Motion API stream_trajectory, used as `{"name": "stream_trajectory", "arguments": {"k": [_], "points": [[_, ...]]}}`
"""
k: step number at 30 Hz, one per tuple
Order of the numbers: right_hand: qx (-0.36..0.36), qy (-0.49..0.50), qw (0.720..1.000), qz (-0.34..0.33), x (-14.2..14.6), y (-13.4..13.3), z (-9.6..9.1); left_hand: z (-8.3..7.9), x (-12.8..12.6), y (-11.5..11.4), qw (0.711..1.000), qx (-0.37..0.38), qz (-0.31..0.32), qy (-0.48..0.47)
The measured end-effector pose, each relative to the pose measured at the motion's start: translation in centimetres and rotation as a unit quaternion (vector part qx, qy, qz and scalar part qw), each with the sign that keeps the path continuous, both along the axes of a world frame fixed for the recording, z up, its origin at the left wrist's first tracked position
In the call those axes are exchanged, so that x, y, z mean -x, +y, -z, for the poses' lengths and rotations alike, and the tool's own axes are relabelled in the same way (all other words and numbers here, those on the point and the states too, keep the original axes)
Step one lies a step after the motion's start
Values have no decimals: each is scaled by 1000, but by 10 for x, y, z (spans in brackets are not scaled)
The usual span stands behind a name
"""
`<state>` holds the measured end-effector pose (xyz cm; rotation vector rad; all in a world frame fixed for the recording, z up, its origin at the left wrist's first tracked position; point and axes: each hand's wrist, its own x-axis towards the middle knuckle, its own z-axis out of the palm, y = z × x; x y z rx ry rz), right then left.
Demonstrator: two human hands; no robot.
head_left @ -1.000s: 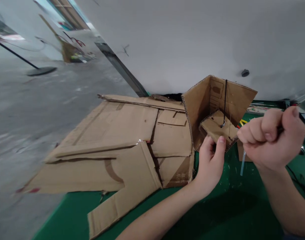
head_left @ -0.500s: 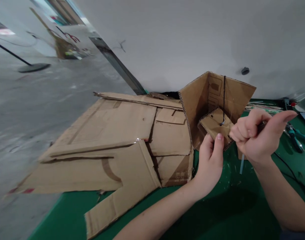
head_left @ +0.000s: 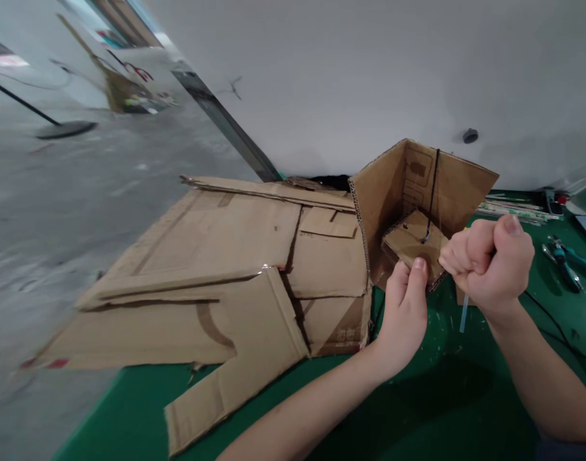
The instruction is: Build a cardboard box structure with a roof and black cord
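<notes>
My left hand pinches the lower edge of a small cardboard block, its thumb on top. A black cord runs from the top edge of an upright folded cardboard panel down to a hole in the block. Another dark hole shows near the block's upper left corner. At the block's right edge, my right hand is closed in a fist, thumb on top. Whatever is inside the fist is hidden. A thin translucent stick shows below that hand.
Large flat cardboard sheets cover the left of the green table. At right lie pliers, a black cable and a bundle of thin sticks. A grey wall stands behind.
My right thumb has folded down from sticking out to the right, and the fist has turned inward. The folded panel has shifted slightly right. My left hand keeps its pinch.
</notes>
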<state>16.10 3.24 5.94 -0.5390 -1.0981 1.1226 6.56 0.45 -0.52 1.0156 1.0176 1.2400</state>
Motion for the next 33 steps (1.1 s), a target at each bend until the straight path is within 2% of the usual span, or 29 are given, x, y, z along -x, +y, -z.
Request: {"name": "stream_trajectory", "arguments": {"k": [8, 12, 16, 24, 33], "points": [[13, -35, 999, 16, 1, -1, 5, -9, -3, 1, 1000, -21, -5, 0], [2, 1, 999, 45, 1, 0, 1, -17, -2, 2, 999, -41, 11, 6], [22, 19, 998, 57, -4, -1, -6, -18, 1, 1, 999, -28, 12, 31], [73, 65, 994, 48, -11, 0, -13, -17, 2, 2, 999, -33, 15, 36], [67, 3, 998, -2, -9, 1, -12, -20, 3, 2, 996, -77, 22, 41]]}}
